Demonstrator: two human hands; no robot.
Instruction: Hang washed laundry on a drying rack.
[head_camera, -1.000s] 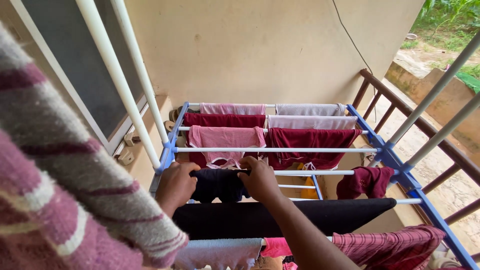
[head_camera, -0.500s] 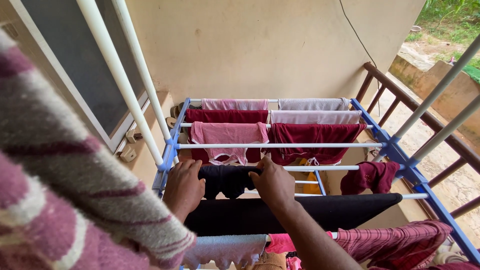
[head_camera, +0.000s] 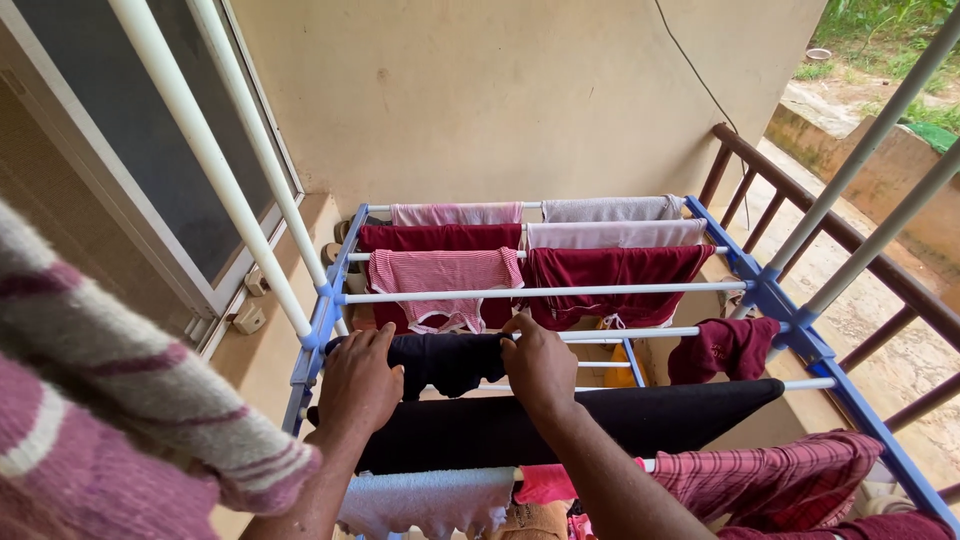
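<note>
Both hands, left hand (head_camera: 358, 382) and right hand (head_camera: 538, 363), clench the dark garment's (head_camera: 448, 360) edges on the rack rail (head_camera: 640, 334).

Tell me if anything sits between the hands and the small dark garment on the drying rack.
Nothing does. The left hand and right hand both rest directly on the small dark garment, which is draped over a white rail of the rack, fingers over its top edge. The bare rail beyond lies past the hands, not between.
</note>
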